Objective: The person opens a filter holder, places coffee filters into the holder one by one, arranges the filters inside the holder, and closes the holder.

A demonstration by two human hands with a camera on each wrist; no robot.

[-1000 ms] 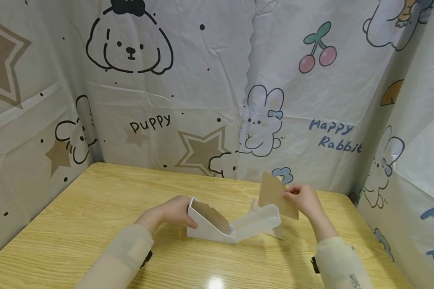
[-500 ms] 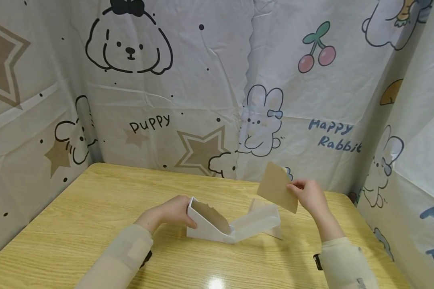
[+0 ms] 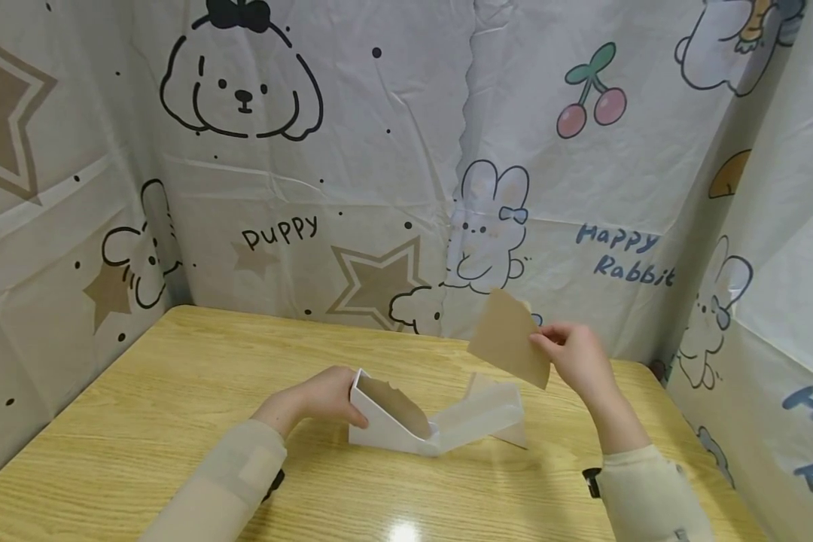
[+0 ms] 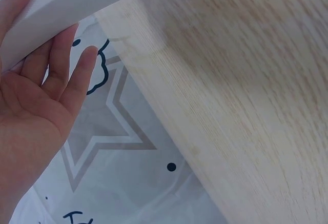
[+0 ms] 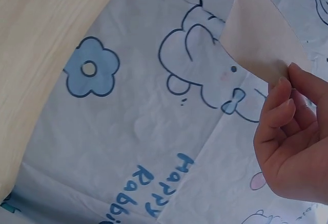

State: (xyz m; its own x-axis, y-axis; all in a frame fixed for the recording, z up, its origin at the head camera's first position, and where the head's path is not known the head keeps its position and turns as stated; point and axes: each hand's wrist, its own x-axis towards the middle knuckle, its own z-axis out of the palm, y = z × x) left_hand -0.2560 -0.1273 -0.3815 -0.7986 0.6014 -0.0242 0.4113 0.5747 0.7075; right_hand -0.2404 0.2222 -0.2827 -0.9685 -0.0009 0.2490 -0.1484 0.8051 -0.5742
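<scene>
A white box point(image 3: 381, 426) with a slanted open top stands on the table, its translucent lid point(image 3: 479, 415) swung out to the right. Brown paper point(image 3: 400, 408) shows inside it. My left hand point(image 3: 328, 393) grips the box's tall left end, thumb on the near side; in the left wrist view, fingers lie along the white wall point(image 4: 87, 1). Raised above the lid, a flat brown paper sheet point(image 3: 506, 339) is pinched at its right edge between thumb and fingers of my right hand point(image 3: 577, 357). Another brown piece point(image 3: 513, 435) lies on the table, partly hidden behind the lid.
The wood-grain table point(image 3: 230, 361) reaches back to a printed cloth curtain point(image 3: 379, 188) with cartoon animals, which also hangs along both sides. Each wrist wears a dark strap at the cream sleeve point(image 3: 650, 489).
My right hand has lifted the brown paper sheet up from behind the lid, and it has tilted and shifted slightly left. My left hand and the box have stayed put.
</scene>
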